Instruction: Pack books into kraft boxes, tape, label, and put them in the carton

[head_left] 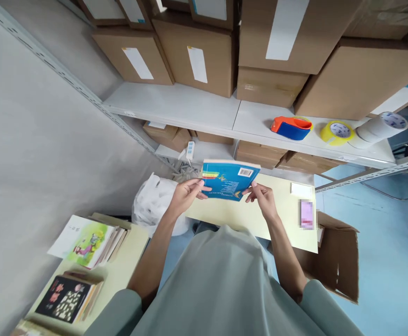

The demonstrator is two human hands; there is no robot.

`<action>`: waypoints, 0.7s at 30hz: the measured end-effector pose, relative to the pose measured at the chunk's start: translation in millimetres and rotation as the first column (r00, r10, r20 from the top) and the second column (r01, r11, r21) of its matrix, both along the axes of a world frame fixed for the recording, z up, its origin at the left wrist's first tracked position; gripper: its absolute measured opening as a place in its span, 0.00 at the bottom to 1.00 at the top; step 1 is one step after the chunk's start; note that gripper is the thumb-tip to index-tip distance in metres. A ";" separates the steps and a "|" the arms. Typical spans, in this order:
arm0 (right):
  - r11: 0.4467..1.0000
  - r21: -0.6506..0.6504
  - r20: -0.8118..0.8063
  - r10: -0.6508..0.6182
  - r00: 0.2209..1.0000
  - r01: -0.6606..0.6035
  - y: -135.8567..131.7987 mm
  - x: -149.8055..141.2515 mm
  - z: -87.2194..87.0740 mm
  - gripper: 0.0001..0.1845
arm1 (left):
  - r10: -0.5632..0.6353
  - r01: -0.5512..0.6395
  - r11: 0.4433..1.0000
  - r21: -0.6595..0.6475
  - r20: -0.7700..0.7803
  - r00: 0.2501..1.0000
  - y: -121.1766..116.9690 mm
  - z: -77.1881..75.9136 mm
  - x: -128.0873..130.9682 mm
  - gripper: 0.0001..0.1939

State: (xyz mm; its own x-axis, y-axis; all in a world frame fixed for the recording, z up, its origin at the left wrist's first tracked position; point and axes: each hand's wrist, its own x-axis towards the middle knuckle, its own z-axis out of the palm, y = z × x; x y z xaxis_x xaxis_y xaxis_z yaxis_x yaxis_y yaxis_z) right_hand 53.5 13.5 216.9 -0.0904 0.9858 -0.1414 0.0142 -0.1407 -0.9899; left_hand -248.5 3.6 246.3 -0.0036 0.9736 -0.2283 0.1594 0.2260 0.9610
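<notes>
Between my two hands is a blue book (pixel 227 179), its printed cover with a white barcode label facing up at me. My left hand (pixel 189 192) pinches the book's left side, thumb on top of the cover. At the lower right corner, my right hand (pixel 260 196) grips it between thumb and fingers. The book is held above the pale yellow table (pixel 232 214), tilted a little.
Cardboard boxes (pixel 204 56) fill the shelf ahead. An orange and blue tape dispenser (pixel 291 128) and tape rolls (pixel 337 132) sit on its edge. Book stacks (pixel 92 240) stand left, beside a white plastic bag (pixel 153 200). An open carton (pixel 337 256) is at right.
</notes>
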 end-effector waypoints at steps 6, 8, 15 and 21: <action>0.981 -0.145 0.062 0.137 0.989 -0.127 -13.6 5.2 -66.8 0.28 | -0.015 0.023 0.995 -0.095 0.084 0.996 -25.8 -61.9 -13.4 0.32; 0.962 -0.193 0.056 0.205 0.977 -0.191 -18.1 -0.1 -96.9 0.26 | 0.006 0.001 0.994 -0.105 0.068 0.998 -32.5 -92.4 -13.0 0.37; 0.937 -0.321 0.133 0.192 0.972 -0.141 -14.1 -38.9 -168.3 0.24 | 0.040 -0.040 0.990 -0.138 -0.004 0.999 -19.6 -181.3 -29.6 0.31; 0.953 -0.298 0.222 0.118 0.968 -0.048 21.5 -66.0 -171.6 0.30 | 0.003 -0.009 0.995 -0.100 -0.059 0.998 26.1 -202.3 -53.3 0.29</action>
